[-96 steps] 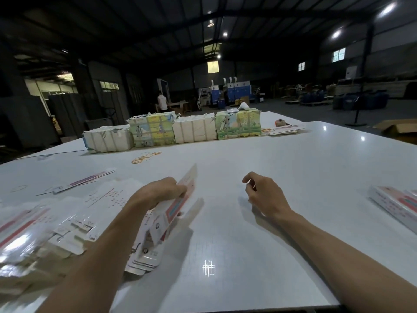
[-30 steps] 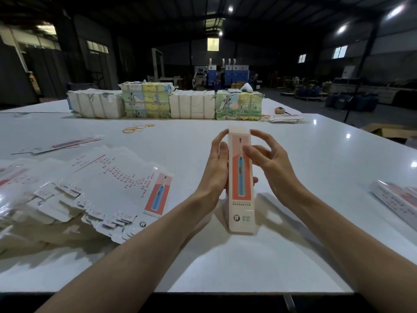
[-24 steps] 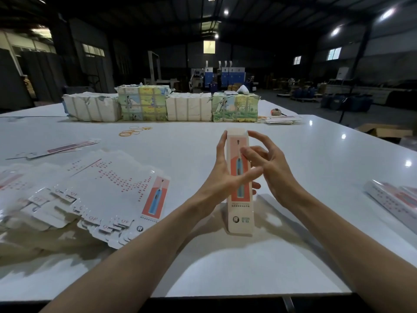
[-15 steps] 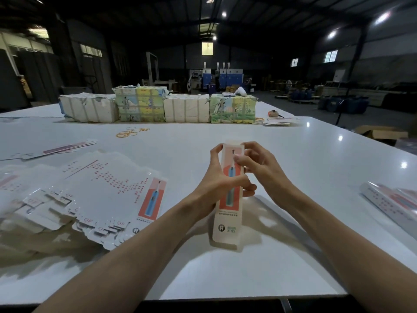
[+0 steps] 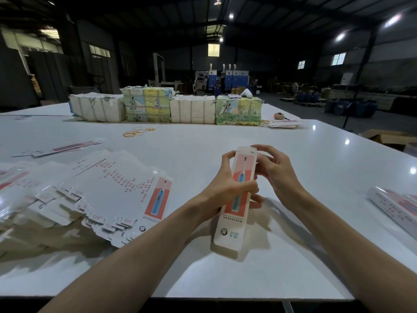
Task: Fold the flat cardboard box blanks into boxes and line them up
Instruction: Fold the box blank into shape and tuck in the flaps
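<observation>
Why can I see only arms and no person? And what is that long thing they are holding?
The camera sits on a person's head and looks down, so only their arms show. The left hand grips a long toothbrush box round its middle; the right hand holds its top end. Below is a white table. On the left lies a fanned pile of flat box blanks, at the right edge folded boxes, far across wrapped bundles and rubber bands.

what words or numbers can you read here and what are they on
"X-S1" (roughly): foot of the long white and red cardboard box.
"OF": tabs of the fanned white flat box blanks.
Too small: fine line above "X-S1", red rows on blanks, print on green illustrated bundles.
</observation>
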The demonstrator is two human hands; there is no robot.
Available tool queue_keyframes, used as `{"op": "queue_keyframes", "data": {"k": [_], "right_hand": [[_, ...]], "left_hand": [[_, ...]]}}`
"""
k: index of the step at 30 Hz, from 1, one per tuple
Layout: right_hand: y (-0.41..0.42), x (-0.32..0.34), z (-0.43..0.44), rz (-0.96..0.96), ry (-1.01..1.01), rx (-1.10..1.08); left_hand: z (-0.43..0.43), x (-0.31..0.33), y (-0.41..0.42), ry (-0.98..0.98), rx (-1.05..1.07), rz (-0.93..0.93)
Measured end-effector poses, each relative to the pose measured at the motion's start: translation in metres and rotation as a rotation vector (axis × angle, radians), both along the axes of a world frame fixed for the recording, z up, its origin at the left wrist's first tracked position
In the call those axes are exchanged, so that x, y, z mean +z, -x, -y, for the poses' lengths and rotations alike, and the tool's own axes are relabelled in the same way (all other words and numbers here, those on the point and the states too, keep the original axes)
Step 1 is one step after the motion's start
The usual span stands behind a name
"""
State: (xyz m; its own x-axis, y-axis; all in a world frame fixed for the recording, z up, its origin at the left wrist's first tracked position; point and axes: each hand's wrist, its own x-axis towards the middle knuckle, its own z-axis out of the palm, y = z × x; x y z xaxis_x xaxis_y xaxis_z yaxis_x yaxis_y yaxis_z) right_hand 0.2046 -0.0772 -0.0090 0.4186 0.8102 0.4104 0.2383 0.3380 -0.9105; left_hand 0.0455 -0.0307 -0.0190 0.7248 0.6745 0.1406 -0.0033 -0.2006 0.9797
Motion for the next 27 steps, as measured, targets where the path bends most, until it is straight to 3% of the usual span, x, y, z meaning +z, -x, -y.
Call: {"op": "queue_keyframes", "data": {"k": [13,21,27], "right_hand": [[0.001,0.000,0.005,0.160,-0.120,-0.051],[0.003,0.010,0.004,-0.109,-0.036,0.061],[0.000,0.011,0.004,-0.192,0.011,0.066]], "left_hand": [[-0.001,0.003,0.003,-0.009,-0.017,-0.002],[-0.003,0.000,0.005,-0.017,-0.075,-0.003],[-0.004,-0.002,0.004,-0.067,-0.058,-0.001]]}}
